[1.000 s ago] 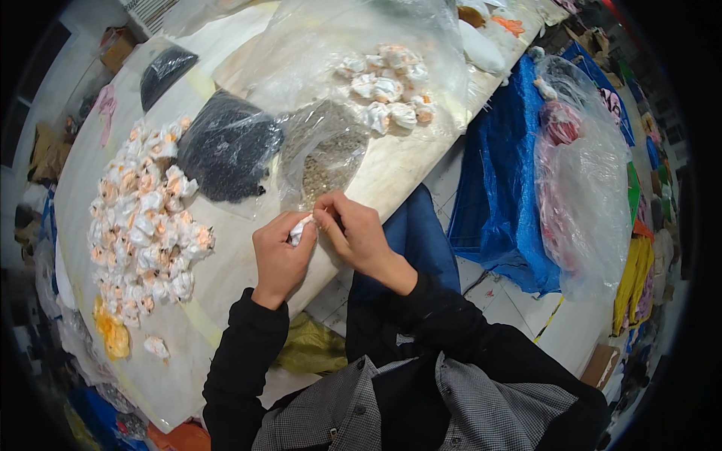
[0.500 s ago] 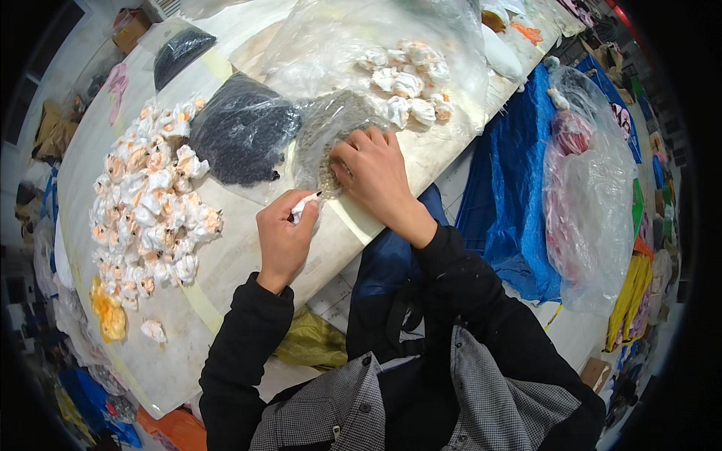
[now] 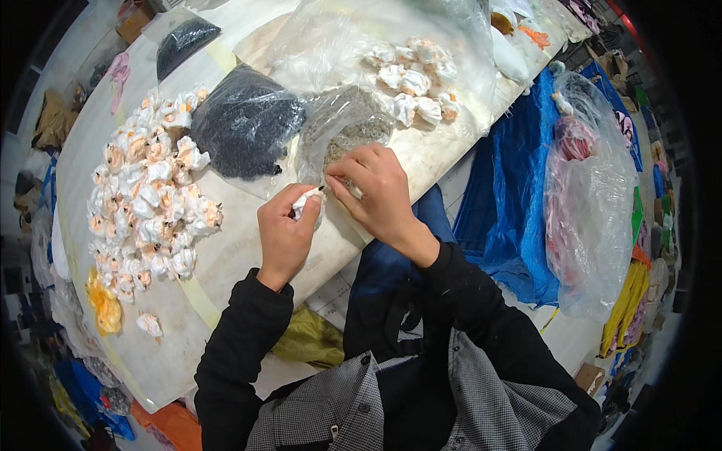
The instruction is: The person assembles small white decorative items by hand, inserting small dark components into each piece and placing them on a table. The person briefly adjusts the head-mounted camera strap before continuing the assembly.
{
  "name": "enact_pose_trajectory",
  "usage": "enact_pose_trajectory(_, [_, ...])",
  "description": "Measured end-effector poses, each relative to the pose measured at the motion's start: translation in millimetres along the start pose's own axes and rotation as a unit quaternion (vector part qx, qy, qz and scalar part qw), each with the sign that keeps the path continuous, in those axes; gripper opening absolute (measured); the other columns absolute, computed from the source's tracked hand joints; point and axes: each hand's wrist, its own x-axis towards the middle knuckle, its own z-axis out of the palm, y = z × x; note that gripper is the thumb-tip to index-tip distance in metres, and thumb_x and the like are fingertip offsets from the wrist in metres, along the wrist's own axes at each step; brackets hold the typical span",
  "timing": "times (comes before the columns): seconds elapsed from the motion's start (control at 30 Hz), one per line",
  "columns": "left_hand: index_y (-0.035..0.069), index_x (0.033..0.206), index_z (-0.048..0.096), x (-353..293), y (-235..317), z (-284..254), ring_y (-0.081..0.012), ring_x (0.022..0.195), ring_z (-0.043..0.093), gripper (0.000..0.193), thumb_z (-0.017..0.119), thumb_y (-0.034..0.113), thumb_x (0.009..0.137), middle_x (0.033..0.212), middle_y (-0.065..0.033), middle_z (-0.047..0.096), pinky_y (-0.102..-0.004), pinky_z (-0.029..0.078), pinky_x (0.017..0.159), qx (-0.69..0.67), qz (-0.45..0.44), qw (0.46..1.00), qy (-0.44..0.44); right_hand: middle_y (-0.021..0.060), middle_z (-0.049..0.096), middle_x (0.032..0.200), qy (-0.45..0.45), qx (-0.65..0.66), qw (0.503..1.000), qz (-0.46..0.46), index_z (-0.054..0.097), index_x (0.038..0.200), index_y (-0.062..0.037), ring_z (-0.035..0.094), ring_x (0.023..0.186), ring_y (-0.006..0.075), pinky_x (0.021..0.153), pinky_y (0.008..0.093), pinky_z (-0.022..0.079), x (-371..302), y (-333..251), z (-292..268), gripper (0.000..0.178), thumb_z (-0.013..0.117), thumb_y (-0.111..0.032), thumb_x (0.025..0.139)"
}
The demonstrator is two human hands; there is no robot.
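My left hand [image 3: 287,229] pinches a small white flower-like bud [image 3: 309,202] of crumpled soft material, its dark tip pointing up and right. Right beside that tip is my right hand [image 3: 372,192], thumb and fingers pinched together; what they hold, if anything, is too small to make out. Just beyond my right hand lies an opened clear bag [image 3: 350,124] with greyish-beige small pieces in it. A clear bag of black granules [image 3: 244,128] sits to its left. Many similar white-and-peach buds [image 3: 154,195] are heaped at the left of the table.
The pale covered table [image 3: 241,248] slants across my front. At its far side, more white buds [image 3: 414,79] lie by clear plastic sheeting. A second black-filled bag [image 3: 186,43] and a yellow bud [image 3: 105,302] are on the left. A blue tarp [image 3: 508,195] stands off the right edge.
My right hand has come out of the bag of greyish-beige pieces and moved down to the tip of the bud in my left hand. The left hand has barely moved.
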Motion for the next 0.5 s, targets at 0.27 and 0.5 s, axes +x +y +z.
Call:
enact_pose_trajectory(0.27, [-0.004, 0.105, 0.071, -0.3, -4.6, 0.4, -0.0046, 0.075, 0.052, 0.018, 0.066, 0.012, 0.098, 0.083, 0.0029, 0.063, -0.0241, 0.042, 0.065, -0.018, -0.004, 1.0, 0.009, 0.0044, 0.065, 0.092, 0.015, -0.014, 1.0, -0.02, 0.072, 0.094, -0.0098, 0.06, 0.086, 0.0266, 0.076, 0.0391, 0.046, -6.1, -7.2, 3.0, 0.015, 0.081, -0.01, 0.081])
enact_pose_trajectory(0.5, [-0.004, 0.103, 0.072, 0.5, 0.5, 0.1, -0.0095, 0.069, 0.055, 0.019, 0.068, 0.013, 0.095, 0.083, -0.0065, 0.069, -0.0282, 0.044, 0.062, -0.008, 0.001, 1.0, 0.014, 0.0041, 0.066, 0.089, 0.035, -0.004, 0.999, -0.021, 0.073, 0.092, -0.0092, 0.063, 0.084, 0.0264, 0.072, 0.0389, 0.052, -7.1, -9.9, 1.9, 0.017, 0.082, -0.007, 0.078])
